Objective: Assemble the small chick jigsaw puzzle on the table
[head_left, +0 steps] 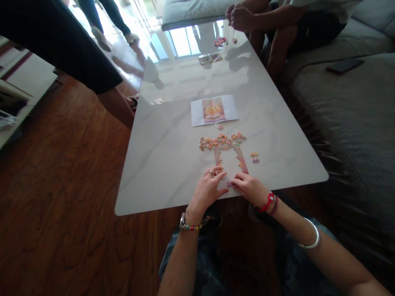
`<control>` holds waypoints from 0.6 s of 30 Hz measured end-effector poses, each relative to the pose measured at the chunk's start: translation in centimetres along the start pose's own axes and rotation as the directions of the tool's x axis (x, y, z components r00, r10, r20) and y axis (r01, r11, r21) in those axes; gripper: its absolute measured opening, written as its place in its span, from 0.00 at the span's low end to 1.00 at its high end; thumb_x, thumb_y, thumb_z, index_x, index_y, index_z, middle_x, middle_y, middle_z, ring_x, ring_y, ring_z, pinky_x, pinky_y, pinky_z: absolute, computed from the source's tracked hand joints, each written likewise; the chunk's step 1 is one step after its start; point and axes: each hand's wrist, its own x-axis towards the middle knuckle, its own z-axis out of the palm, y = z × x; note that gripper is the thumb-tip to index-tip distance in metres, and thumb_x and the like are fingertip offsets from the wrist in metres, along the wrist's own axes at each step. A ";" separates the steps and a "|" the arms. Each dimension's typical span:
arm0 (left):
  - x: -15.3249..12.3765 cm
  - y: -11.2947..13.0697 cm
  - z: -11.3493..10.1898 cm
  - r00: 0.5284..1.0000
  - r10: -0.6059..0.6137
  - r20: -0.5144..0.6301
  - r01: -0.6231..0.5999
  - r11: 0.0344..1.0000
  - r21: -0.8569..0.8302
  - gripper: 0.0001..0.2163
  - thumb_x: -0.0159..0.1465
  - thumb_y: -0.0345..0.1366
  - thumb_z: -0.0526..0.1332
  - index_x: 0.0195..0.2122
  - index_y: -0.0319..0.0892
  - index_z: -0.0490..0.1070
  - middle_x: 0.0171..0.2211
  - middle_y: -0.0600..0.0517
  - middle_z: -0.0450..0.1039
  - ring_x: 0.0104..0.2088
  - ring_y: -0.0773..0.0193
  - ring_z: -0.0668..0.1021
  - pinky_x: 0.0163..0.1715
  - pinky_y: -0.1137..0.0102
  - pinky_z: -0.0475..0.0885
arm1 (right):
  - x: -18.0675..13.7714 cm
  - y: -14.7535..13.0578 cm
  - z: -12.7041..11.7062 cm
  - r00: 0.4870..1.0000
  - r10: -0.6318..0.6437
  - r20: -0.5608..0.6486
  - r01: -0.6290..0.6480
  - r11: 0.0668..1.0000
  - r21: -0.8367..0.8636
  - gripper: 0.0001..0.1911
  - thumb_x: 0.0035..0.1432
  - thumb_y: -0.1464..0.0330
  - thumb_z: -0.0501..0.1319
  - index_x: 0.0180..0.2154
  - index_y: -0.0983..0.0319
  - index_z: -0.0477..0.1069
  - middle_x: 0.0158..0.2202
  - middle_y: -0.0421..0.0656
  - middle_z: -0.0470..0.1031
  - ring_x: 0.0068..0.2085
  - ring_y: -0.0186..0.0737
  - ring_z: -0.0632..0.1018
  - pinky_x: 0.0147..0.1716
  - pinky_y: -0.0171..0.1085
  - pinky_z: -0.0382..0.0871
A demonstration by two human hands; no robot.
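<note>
A partly joined jigsaw puzzle (pixel 241 158) lies on the marble-patterned table, its side strips framing a bare middle. Loose jigsaw pieces (pixel 212 143), mostly orange and pink, are heaped along its far end. My left hand (pixel 206 190) rests at the near left corner of the puzzle, thumb and fingers apart, with nothing visible held. Across from it, my right hand (pixel 250 188) has its fingertips pinched at a small purple puzzle piece (pixel 229 183) near the table's front edge. A small joined cluster of pieces (pixel 254 157) sits to the right of the puzzle, apart from it.
Beyond the pieces lies an unfolded reference picture sheet (pixel 215 110). Farther back on the table (pixel 163 144) are a flat packet (pixel 210 58) and more puzzle pieces (pixel 221 41). A seated person (pixel 277 24) is at the far right; others stand at left. A phone (pixel 345 65) rests on the sofa.
</note>
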 end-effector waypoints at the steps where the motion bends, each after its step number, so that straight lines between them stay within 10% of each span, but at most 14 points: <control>1: 0.0 0.0 0.0 1.000 0.001 0.001 -0.001 1.000 0.004 0.21 0.49 0.37 0.64 0.45 0.47 0.63 0.47 0.50 0.61 0.47 0.60 0.66 0.47 0.64 0.66 | 0.0 -0.1 0.0 1.000 0.008 -0.007 -0.008 1.000 0.013 0.10 0.58 0.70 0.50 0.33 0.64 0.69 0.30 0.44 0.66 0.30 0.32 0.69 0.32 0.31 0.64; 11: 0.2 -1.0 -0.4 0.997 0.002 -0.075 -0.007 0.997 -0.073 0.21 0.51 0.34 0.62 0.46 0.47 0.62 0.46 0.49 0.63 0.47 0.60 0.67 0.47 0.63 0.66 | 0.7 4.8 -2.6 0.935 0.230 -0.269 -0.188 0.967 0.174 0.09 0.53 0.73 0.55 0.39 0.63 0.67 0.36 0.44 0.67 0.37 0.35 0.72 0.38 0.35 0.67; 18: 0.0 -2.1 -1.2 0.987 -0.083 -0.140 0.069 0.992 -0.102 0.17 0.54 0.32 0.59 0.46 0.46 0.63 0.44 0.49 0.64 0.43 0.62 0.69 0.45 0.63 0.67 | 0.2 8.4 -2.7 0.938 0.284 -0.201 -0.254 0.954 0.162 0.05 0.53 0.72 0.54 0.26 0.63 0.65 0.28 0.41 0.65 0.30 0.34 0.72 0.35 0.36 0.68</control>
